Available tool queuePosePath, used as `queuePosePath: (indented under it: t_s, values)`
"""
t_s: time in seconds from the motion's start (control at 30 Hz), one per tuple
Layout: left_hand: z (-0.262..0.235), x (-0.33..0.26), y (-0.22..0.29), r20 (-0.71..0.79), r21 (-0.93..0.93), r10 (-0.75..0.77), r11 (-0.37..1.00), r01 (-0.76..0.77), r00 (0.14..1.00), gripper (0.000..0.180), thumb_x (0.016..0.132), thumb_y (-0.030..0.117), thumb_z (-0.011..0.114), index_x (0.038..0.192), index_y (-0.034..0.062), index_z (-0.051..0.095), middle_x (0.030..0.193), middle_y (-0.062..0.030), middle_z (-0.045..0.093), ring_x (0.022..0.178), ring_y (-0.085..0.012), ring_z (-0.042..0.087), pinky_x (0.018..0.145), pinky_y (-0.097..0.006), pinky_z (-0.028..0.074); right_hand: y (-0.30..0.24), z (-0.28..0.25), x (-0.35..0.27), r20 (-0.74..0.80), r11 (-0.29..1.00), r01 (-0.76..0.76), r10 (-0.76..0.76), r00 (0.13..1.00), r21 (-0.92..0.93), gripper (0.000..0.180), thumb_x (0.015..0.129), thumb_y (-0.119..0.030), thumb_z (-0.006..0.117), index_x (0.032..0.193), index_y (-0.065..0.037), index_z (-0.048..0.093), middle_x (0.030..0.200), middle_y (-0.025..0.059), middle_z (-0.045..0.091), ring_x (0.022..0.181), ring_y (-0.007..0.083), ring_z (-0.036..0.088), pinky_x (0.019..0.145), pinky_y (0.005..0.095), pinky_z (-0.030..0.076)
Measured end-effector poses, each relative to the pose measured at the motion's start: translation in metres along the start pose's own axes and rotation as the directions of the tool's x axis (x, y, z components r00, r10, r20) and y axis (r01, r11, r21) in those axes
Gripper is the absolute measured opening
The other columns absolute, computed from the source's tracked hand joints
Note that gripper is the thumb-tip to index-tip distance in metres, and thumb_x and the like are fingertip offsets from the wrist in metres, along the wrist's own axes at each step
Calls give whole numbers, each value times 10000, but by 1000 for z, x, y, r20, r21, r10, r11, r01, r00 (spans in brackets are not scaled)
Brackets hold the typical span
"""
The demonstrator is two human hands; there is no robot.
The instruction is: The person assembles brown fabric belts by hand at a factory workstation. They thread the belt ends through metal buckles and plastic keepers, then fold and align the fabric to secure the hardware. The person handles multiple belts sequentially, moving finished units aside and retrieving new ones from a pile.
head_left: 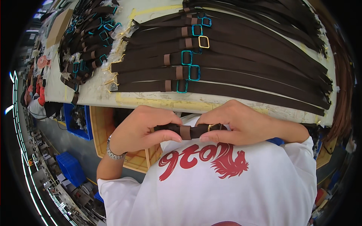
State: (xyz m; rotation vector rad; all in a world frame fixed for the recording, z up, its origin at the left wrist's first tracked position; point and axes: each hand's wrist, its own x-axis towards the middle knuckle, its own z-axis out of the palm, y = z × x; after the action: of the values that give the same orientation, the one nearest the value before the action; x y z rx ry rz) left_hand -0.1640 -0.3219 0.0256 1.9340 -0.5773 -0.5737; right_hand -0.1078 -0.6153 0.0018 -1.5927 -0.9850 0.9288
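A pale worktable [75, 94] fills the upper part of the view, its near edge bending across the middle. On it lies a wide row of dark brown belts [245, 71] laid side by side, each with a lighter brown keeper loop and a rectangular buckle — most buckles are wrapped in blue film [194, 72], one shows bare gold metal [203, 41]. A second, looser heap of belts [88, 45] sits at the table's far left, also with blue-wrapped buckles. Below the table edge stand a tan crate [101, 132] and a blue bin [75, 126]; another blue bin [71, 167] rests lower on the floor. The person's white shirt [226, 188] with a red print takes up the lower frame. Just in front of the chest, below the table edge, both hands hold one dark brown belt [196, 131] level between them. The left hand [141, 130] — a metal bracelet [113, 152] at its wrist — pinches the strap beside its light brown loop [185, 132]. The right hand [241, 126] grips the other end, fingers closed over a gold buckle [212, 126] that only partly shows.
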Motion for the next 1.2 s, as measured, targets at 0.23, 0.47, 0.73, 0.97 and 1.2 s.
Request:
queuePosePath:
  t_s: [0.23,0.47,0.73,0.97,1.2]
  values:
    - [-22,-9,-2,9,-165,-190,968,189,982,152,923,133,846,947,0,778,732,-57,700,636,-122,624,601,-286,462,-2,-6,1,52,919,-71,55,997,388,277,1059,-287,733,1009,-15,747,733,-16,659,661,51,579,573,270,454]
    - [-3,4,0,39,-224,-81,971,87,996,233,909,70,843,1085,-65,770,864,-76,767,635,-85,674,560,-238,499,-9,-7,3,202,812,-348,285,937,469,272,1087,-298,687,1067,-31,740,794,-33,679,666,44,564,581,252,454]
    - [3,0,-6,8,-158,-54,986,54,999,439,850,125,918,1204,-50,727,1058,-79,770,903,-165,742,783,-312,590,6,-16,-22,324,658,-426,279,904,621,274,1145,-202,568,1062,7,725,823,8,724,653,31,583,567,212,438]
    - [31,28,24,-12,295,144,946,-134,990,633,772,402,963,1199,13,704,998,-115,742,850,-320,724,729,-370,562,-12,-9,-15,337,609,-495,363,869,620,290,1146,-210,563,1043,7,727,787,42,741,580,35,560,547,222,419]
    - [49,30,11,-53,347,240,915,-208,969,543,776,364,971,1089,18,693,824,-82,703,648,-268,675,574,-355,519,-1,-8,-22,359,617,-513,366,859,597,330,1152,-243,558,983,-13,723,731,4,690,570,31,483,540,238,377]
